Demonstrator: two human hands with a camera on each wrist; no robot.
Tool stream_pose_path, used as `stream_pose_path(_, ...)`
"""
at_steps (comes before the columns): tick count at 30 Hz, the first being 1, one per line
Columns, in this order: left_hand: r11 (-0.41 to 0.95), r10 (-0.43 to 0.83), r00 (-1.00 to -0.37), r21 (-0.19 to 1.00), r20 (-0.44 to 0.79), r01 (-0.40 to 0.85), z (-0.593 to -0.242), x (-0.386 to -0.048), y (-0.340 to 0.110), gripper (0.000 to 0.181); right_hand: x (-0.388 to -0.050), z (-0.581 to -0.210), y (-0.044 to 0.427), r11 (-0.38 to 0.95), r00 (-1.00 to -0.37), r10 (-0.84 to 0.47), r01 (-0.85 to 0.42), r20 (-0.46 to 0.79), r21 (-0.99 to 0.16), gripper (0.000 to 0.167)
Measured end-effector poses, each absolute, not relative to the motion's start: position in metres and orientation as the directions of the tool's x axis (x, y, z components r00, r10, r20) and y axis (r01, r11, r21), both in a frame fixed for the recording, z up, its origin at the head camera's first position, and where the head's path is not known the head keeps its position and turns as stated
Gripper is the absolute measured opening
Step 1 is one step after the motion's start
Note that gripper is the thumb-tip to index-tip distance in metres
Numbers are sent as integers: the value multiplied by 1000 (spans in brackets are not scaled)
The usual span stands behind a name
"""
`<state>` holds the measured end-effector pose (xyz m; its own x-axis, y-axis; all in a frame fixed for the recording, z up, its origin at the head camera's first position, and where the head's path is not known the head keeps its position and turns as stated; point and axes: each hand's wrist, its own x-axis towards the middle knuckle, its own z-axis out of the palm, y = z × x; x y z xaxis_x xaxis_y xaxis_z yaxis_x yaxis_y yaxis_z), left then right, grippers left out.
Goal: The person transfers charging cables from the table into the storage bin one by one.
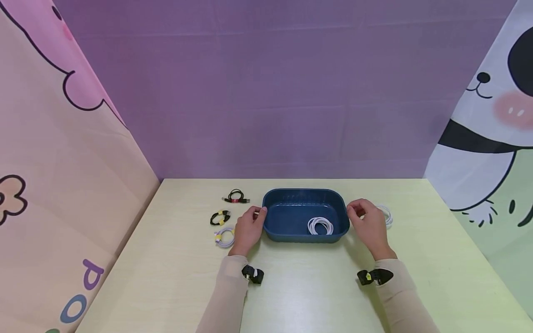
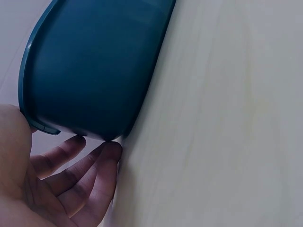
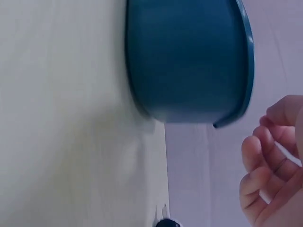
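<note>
Pinched at one end by the left hand (image 1: 248, 227): a blue tub (image 1: 287, 215) on the worktop (image 1: 308, 289), holding a white coil (image 1: 313, 226) on the side towards the right hand (image 1: 369, 226). Loosely curled and gripping nothing, the right hand, just off the tub's other end. Partly hidden behind it, a white cable (image 1: 388, 216). Left of the left hand, a red-tied black cable (image 1: 241, 200), a yellow-tied black cable (image 1: 226, 213) and a lilac cable (image 1: 219, 237). Between the forearms (image 1: 226, 291), a broad stretch of worktop; past the hands, its far edge (image 1: 212, 179).
</note>
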<state>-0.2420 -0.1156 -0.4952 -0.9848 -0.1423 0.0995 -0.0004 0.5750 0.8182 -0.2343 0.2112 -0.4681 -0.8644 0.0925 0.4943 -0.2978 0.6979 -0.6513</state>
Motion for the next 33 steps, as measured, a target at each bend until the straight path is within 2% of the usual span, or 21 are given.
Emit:
stream_pose_path(4, 573, -147, -984, 819, 99, -3, -495, -241, -116, 41, -236, -465, 222, 705, -890, 161, -199, 427, -681, 7)
stream_pose_path(10, 568, -150, -984, 823, 95, -7, -497, -243, -116, 41, -233, -454, 235, 718, -931, 256, 3, 261, -696, 18)
stream_pose_path(17, 567, -143, -985, 824, 97, -1, -498, -245, -115, 42, -237, -452, 252, 715, -927, 338, 140, 164, -685, 23)
stream_pose_path(25, 563, -146, -985, 826, 87, -11, -496, -244, -113, 42, -234, -454, 268, 711, -917, 385, 218, 110, -668, 27)
stream_pose_path(33, 573, -162, -982, 820, 95, -16, -497, -243, -115, 41, -234, -457, 279, 708, -923, 376, 225, 88, -669, 30)
